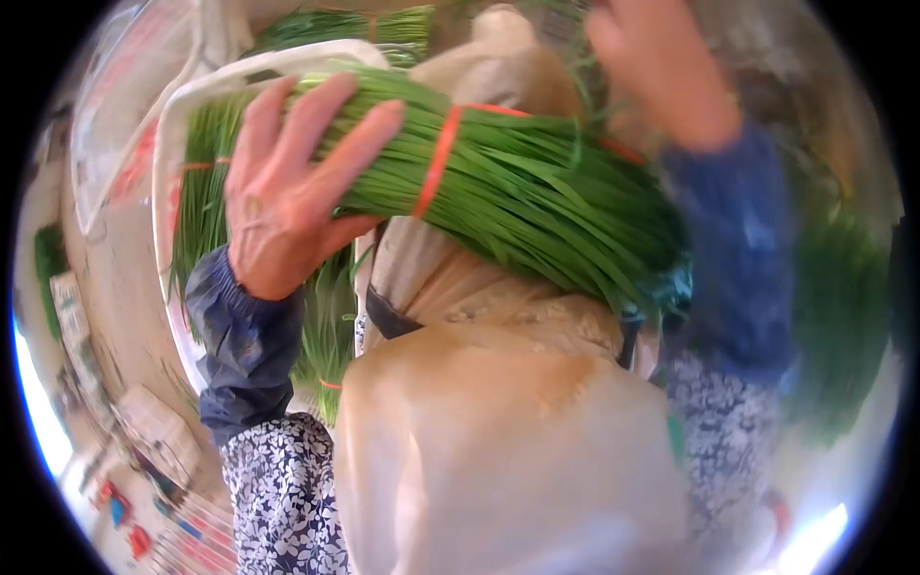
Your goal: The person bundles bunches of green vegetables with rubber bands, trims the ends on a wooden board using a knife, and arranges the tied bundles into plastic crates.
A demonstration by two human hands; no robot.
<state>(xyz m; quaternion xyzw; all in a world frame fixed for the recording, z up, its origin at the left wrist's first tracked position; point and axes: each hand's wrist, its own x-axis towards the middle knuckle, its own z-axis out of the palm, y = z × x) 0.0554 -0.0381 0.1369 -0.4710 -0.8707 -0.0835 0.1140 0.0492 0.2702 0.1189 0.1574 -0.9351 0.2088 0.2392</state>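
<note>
A thick bundle of long green leafy stalks [517, 182] lies across my lap, slanting down to the right. A red-orange band [439, 161] circles it, and another bit of red band shows near its right part. My left hand [297, 182] is spread over the left end of the bundle, fingers on top and thumb below, holding it. Raised past the bundle's upper right side, my right hand [661, 72] is smeared by motion; its fingers are partly cut off by the frame edge and what they hold, if anything, cannot be made out.
Left of my lap stands a white basket [165, 182] with more banded green bundles. Another green bundle [402, 31] lies at the top. Blurred greens [839, 316] are at the right. A pale box [158, 431] and small red objects [139, 541] are on the floor at lower left.
</note>
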